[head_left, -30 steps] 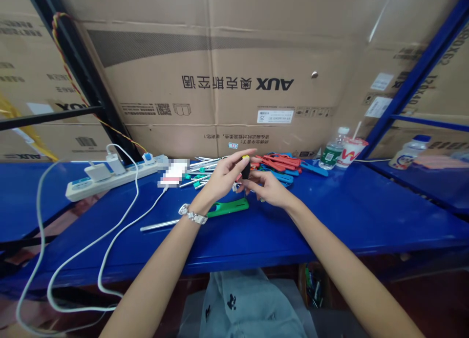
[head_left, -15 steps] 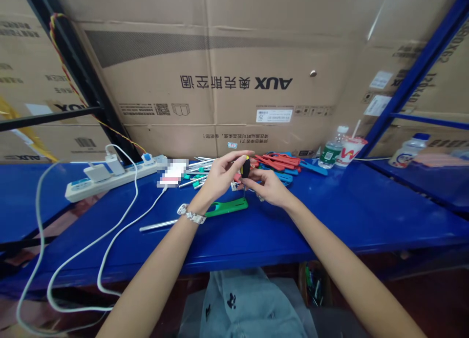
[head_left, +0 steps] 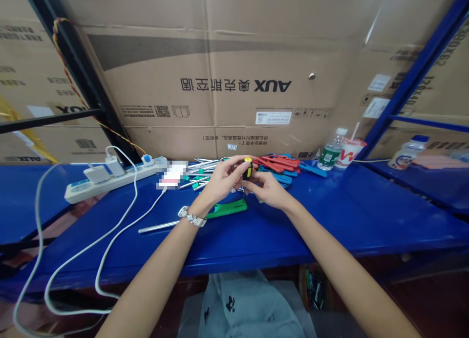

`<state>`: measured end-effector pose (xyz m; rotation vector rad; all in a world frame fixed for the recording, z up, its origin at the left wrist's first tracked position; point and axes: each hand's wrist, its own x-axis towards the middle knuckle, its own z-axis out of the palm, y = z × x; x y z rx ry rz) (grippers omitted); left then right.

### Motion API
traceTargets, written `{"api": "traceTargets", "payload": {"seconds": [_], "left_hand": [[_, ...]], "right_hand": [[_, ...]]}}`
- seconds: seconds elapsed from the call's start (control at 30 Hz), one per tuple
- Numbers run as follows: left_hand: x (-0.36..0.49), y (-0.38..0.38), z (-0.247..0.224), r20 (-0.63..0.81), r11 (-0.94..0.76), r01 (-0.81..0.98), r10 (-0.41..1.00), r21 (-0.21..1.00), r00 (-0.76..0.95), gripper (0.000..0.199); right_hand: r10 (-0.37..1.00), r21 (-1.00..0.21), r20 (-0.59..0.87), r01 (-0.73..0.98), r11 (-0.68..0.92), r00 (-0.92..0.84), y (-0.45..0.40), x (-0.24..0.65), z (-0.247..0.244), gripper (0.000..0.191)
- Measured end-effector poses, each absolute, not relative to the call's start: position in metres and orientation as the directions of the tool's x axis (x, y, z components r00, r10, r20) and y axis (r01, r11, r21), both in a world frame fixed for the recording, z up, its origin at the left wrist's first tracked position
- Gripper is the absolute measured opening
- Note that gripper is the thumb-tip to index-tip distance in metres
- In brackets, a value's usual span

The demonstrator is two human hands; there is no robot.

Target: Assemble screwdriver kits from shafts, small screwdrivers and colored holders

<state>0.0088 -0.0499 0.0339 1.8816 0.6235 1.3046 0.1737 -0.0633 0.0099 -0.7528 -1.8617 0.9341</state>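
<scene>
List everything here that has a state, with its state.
Screwdriver: held, handle up
Left grip: closed on screwdriver
Right grip: at screwdriver, closure unclear
Green handle: lying, partly hidden
Green-label bottle: standing, capped
Cup: standing, straw in
Blue-capped bottle: standing, capped
Power strip: plugs inserted
Red handles: piled

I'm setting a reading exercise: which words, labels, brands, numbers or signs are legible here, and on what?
"AUX奥克斯空调", upside down: middle box
"师傅您辛苦了!", upside down: same box
"请在搬运时对我温柔些,谢谢您!", upside down: same box
"AUX": left cardboard
"W": cup
"120X40", sideways: right box
Too small or blurred: white stickers, both bottle labels, other box print.
</scene>
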Motion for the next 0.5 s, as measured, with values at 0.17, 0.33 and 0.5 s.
{"api": "traceTargets", "payload": {"seconds": [0.17,0.33,0.5], "left_hand": [[0.018,-0.042,0.029,0.647,-0.651,0.019,0.757,0.759,0.095,0.039],[0.015,-0.051,0.031,0.635,-0.651,0.044,0.752,0.758,0.177,0.033],[0.008,-0.053,0.033,0.549,-0.575,-0.021,0.768,0.818,0.329,0.034]], "right_hand": [[0.843,-0.826,0.510,0.177,0.535,-0.170,-0.058,0.162,-0.002,0.038],[0.862,-0.896,0.408,0.051,0.442,-0.300,-0.057,0.165,0.002,0.038],[0.816,-0.864,0.398,0.127,0.487,-0.419,-0.062,0.173,0.008,0.034]]}}
